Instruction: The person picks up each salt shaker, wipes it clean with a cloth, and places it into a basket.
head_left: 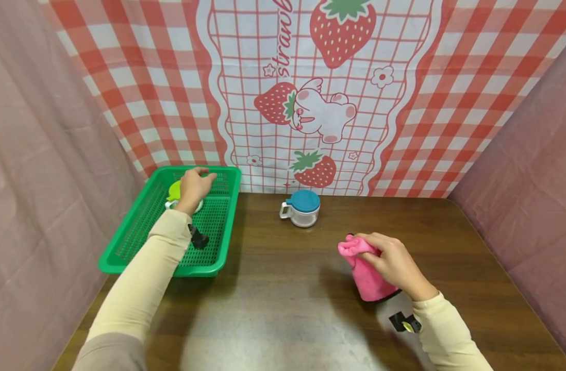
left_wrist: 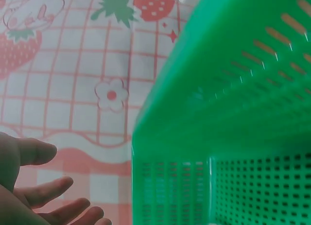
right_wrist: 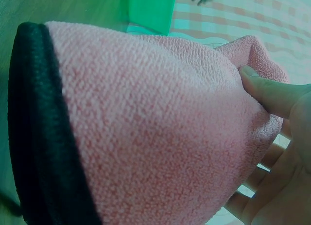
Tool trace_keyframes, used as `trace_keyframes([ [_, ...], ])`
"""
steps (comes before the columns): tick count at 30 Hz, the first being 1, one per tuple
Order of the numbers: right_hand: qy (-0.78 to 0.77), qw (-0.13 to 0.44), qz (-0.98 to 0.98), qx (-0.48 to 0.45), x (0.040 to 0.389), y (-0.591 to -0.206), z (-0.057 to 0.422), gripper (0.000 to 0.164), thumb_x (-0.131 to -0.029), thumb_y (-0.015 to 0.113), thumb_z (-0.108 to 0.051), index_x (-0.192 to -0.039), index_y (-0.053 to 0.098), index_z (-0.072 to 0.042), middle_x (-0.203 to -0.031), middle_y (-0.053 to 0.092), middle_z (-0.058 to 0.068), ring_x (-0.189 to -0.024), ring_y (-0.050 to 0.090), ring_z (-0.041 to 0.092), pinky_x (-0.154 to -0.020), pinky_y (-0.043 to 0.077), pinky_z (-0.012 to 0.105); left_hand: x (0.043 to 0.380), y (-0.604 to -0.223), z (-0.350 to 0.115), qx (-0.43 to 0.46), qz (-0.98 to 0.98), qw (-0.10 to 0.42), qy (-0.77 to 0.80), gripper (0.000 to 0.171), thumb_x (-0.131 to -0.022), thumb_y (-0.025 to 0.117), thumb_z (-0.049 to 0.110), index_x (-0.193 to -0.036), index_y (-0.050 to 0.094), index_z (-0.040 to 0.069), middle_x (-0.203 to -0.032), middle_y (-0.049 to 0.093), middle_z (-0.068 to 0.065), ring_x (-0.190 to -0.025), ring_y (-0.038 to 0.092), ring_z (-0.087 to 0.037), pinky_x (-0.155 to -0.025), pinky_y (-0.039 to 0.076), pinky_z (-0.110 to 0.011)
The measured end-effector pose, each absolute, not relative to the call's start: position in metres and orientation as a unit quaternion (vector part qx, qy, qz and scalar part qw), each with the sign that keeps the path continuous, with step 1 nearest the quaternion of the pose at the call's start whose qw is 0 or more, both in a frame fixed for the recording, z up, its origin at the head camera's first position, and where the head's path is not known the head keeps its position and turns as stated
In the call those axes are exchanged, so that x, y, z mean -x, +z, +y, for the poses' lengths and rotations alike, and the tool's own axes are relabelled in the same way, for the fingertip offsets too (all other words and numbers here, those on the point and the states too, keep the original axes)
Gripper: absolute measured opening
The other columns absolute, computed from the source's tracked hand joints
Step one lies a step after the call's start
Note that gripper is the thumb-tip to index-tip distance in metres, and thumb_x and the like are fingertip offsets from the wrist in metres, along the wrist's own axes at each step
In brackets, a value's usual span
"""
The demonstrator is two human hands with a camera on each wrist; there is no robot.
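Observation:
A folded pink towel (head_left: 367, 278) with a dark edge hangs from my right hand (head_left: 394, 260), low over the table. Thumb and fingers pinch its upper end; the right wrist view shows the fuzzy cloth (right_wrist: 146, 123) and its dark border close up. My left hand (head_left: 195, 188) is over the green plastic basket (head_left: 234, 206), fingers spread and holding nothing. Beneath that hand, partly hidden by it, a container with a lime-green lid (head_left: 173, 190) and a white handle sits in the basket. In the left wrist view the fingers (left_wrist: 53, 191) appear beside the basket rim.
A clear cup with a blue lid (head_left: 305, 201) and white handle stands on the wooden table (head_left: 264, 299) near the back. A strawberry-print checked cloth (head_left: 385, 118) hangs behind, with pinkish curtains (head_left: 533, 170) at both sides.

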State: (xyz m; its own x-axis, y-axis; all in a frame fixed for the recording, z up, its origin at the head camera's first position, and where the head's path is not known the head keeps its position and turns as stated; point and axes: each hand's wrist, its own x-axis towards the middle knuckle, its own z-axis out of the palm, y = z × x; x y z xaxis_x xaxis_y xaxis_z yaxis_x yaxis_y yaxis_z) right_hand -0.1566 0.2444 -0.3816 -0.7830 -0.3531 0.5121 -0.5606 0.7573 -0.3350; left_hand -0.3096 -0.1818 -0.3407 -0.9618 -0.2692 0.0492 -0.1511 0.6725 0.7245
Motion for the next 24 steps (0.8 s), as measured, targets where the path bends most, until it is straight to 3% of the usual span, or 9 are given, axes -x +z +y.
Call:
trace_keyframes([
  [24,0.248,0.210,-0.912,-0.249,0.157,-0.382,0.242,0.036,-0.068,0.076,-0.009,-0.104,0.067,-0.007,-0.093,0.069,0.005,-0.084,0.063,0.017,-0.071,0.054,0.036,0.309,-0.344,-0.133,-0.092,-0.879,0.059,-0.465,0.045,-0.088,0.053,0.039,-0.126,0.052,0.014,-0.130,0.052,-0.008,-0.121,0.046,-0.027,-0.099,0.043,-0.042],
])
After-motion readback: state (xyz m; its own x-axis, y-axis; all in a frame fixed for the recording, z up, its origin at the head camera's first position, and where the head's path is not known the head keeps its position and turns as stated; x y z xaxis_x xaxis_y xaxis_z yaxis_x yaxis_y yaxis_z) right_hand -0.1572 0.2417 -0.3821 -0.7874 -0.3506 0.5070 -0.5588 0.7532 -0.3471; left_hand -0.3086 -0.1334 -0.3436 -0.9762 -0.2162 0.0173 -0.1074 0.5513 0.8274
